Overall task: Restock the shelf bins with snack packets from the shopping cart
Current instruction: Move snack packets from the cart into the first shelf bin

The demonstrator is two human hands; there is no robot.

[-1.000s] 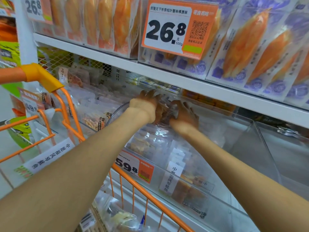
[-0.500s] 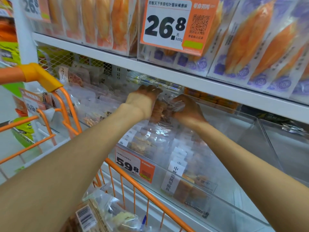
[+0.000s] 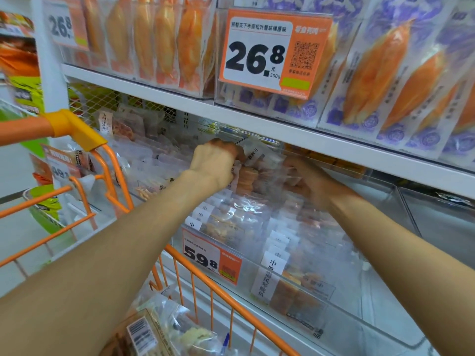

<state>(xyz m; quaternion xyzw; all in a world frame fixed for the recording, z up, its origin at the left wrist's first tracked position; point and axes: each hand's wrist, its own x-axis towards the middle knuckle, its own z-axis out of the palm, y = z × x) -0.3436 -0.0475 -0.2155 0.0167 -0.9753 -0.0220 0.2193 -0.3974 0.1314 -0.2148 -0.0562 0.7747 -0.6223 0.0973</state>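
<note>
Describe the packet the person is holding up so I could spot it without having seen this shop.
Find the white shelf board under the big orange 26.8 price tag. Just beneath it, both hands meet over a clear bin of snack packets. The packet is the see-through one with orange-brown pieces, pinched between the left hand and right hand, raised above the stacked ones.

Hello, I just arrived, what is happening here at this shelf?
A person is restocking a clear shelf bin with snack packets. Both hands are reaching into the back of the bin: the left hand and the right hand grip a bunch of clear packets between them, just under the upper shelf. The bin already holds rows of similar packets. More packets wait in the orange shopping cart below.
</note>
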